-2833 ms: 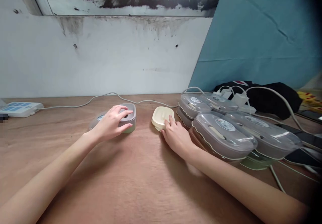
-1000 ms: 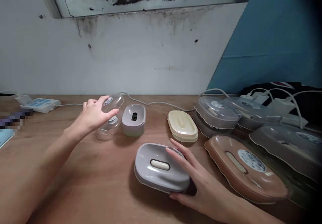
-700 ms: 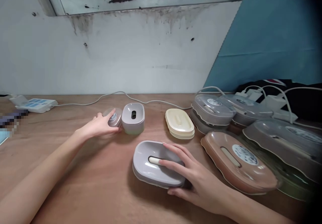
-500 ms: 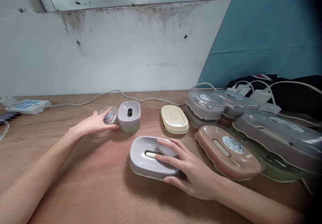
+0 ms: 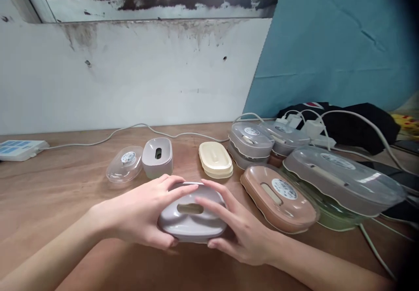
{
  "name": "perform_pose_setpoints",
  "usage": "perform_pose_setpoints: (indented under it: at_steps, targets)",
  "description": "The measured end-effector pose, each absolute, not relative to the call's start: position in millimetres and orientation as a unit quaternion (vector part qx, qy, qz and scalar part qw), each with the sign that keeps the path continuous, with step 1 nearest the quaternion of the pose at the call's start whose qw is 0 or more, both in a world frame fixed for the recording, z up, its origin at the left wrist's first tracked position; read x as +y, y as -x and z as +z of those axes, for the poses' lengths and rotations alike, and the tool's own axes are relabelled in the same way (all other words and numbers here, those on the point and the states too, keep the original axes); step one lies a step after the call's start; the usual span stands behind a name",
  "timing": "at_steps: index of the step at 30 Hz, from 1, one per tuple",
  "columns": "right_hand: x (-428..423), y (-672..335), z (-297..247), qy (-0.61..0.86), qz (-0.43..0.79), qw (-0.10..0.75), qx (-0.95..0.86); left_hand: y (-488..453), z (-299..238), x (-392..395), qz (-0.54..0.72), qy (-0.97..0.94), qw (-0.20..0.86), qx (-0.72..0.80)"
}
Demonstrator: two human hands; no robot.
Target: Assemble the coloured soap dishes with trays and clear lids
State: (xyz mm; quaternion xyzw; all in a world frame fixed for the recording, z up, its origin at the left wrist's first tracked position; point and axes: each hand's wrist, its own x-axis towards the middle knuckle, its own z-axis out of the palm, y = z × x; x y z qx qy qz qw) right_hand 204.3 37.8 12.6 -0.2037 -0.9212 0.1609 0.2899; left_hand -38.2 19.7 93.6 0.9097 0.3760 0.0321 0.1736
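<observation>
Between my hands is a lilac-grey oval box [image 5: 193, 227] with a slot in its top, tipped so the top faces me. My left hand [image 5: 140, 214] grips its left end, thumb low and fingers over the top. On the right end, my right hand [image 5: 240, 225] holds it the same way, one fingertip near the slot. Behind them stands a small lilac-grey box [image 5: 153, 169] with a dark slot. A clear plastic lid [image 5: 119, 166] with a round sticker lies to its left. Farther right sits a cream oval piece [image 5: 215, 156].
To the right are a wrapped tan oval box [image 5: 275, 212], a large grey box [image 5: 340, 173] over a green one [image 5: 337, 217], and a stacked grey box [image 5: 252, 140]. A white cable [image 5: 131, 126] runs along the wall to a white power strip [image 5: 21, 151].
My left hand has let go of the clear lid and come across to the lilac-grey oval box. That box has tipped towards me, and the white piece in its slot no longer shows.
</observation>
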Motion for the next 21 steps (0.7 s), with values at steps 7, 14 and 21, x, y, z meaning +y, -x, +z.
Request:
perform_pose_setpoints:
  at_steps: [7, 14, 21]
  targets:
    - [38, -206, 14, 0.259, 0.191, 0.207, -0.924, 62, 108, 61, 0.182, -0.718, 0.007, 0.671]
    - [37, -202, 17, 0.225, 0.174, 0.157, -0.946, 51, 76, 92, 0.105, -0.670, -0.024, 0.734]
    - [40, -200, 7, 0.302, 0.127, 0.174, -0.929, 56, 83, 87, 0.040, -0.680, -0.026, 0.732]
